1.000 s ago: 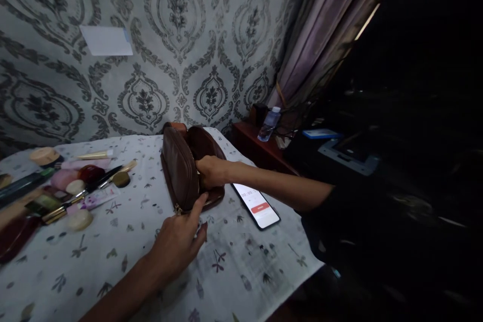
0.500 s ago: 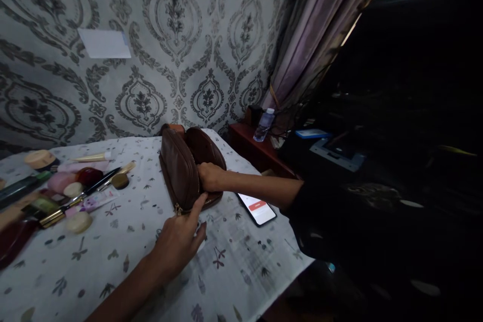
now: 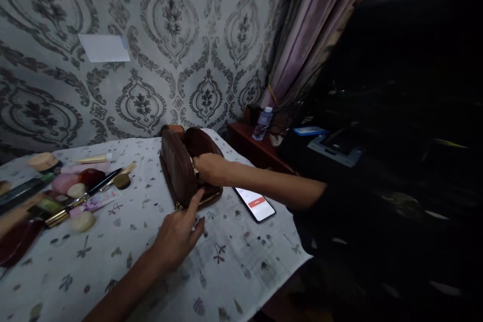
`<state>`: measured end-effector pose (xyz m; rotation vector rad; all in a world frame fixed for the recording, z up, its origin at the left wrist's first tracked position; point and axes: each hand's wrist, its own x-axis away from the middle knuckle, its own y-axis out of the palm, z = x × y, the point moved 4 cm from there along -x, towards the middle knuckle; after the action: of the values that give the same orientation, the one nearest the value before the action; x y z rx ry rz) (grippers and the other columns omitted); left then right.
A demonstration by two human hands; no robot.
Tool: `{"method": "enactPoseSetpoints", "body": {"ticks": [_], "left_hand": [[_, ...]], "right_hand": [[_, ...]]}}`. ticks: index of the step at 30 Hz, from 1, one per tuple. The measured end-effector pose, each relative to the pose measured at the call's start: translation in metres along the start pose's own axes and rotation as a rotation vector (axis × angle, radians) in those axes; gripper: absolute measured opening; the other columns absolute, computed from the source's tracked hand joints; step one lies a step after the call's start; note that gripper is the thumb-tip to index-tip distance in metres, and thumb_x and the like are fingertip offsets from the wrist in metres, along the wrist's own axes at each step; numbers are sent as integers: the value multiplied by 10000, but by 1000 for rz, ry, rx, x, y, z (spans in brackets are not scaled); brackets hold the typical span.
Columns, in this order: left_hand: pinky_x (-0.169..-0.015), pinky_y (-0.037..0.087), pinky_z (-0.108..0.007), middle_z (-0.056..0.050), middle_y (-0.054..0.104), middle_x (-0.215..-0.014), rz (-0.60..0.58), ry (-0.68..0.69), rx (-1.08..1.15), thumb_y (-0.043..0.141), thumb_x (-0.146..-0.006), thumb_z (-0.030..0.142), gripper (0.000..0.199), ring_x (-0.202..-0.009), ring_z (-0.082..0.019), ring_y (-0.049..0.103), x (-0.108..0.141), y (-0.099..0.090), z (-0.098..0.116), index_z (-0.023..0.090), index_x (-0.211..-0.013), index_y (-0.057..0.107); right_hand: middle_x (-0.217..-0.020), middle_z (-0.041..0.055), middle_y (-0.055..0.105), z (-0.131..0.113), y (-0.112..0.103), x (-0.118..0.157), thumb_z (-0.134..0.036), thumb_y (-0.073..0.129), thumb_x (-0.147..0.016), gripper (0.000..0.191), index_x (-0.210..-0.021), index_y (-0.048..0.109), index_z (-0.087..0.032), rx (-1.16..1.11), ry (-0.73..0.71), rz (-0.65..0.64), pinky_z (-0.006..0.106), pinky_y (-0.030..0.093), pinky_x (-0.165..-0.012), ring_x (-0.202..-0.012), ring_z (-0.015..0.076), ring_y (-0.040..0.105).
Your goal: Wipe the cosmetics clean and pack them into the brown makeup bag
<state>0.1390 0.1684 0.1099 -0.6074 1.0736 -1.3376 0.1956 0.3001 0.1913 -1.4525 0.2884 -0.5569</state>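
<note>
A brown zippered cosmetic bag (image 3: 175, 166) stands unzipped on the table, its mouth spread wide. My right hand (image 3: 211, 168) is at the mouth, with its fingers closed and the tips partly hidden. A small pale bit shows at the fingertips, too little to name. My left hand (image 3: 175, 239) is in front of the bag with the index finger stretched to its lower front edge and the thumb apart; nothing is in it. Beneath my right forearm lies a lit phone (image 3: 257, 205).
Several cosmetics lie at the left, among them a pink sponge (image 3: 63, 183), a makeup brush (image 3: 113, 176) and a round jar (image 3: 45, 162). A water bottle (image 3: 263, 123) stands on a red side table (image 3: 245, 138) by the purple curtain (image 3: 298, 55).
My right hand has risen slightly out of the bag's mouth, and a small pale bit now shows at its fingertips. My left hand has stayed almost in place.
</note>
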Motion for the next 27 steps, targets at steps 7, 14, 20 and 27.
{"method": "enactPoseSetpoints", "body": {"ticks": [7, 14, 20, 27], "left_hand": [[-522, 426, -224, 51, 607, -577, -60, -27, 95, 393, -935, 308, 564, -499, -160, 601, 20, -11, -8, 228, -1482, 280], [-714, 528, -287, -59, 714, -1117, 109, -64, -131, 392, -954, 396, 351, -866, -209, 697, 70, -26, -64, 257, -1190, 613], [-671, 511, -276, -68, 667, -1022, 85, -65, -334, 407, -959, 415, 329, -887, -211, 653, 115, -42, -87, 245, -1136, 627], [-710, 487, -285, -60, 608, -994, -7, -221, -405, 359, -982, 290, 257, -919, -198, 597, 144, -57, -94, 216, -1110, 570]], "right_hand": [[-853, 140, 710, 4, -19, 48, -187, 461, -947, 230, -913, 669, -93, 202, -220, 72, 361, 387, -876, -875, 244, 659], [-733, 62, 649, -14, 6, 100, -270, 385, -980, 278, -880, 621, -162, -152, -162, 343, 283, 351, -676, -665, 164, 567], [-657, 44, 623, -67, 65, 114, -248, 390, -973, 290, -775, 593, -185, -319, -412, 289, 286, 333, -624, -589, 147, 528], [-638, 50, 640, -123, 72, 75, -247, 414, -954, 298, -744, 617, -184, -539, -521, 263, 266, 341, -574, -576, 152, 561]]}}
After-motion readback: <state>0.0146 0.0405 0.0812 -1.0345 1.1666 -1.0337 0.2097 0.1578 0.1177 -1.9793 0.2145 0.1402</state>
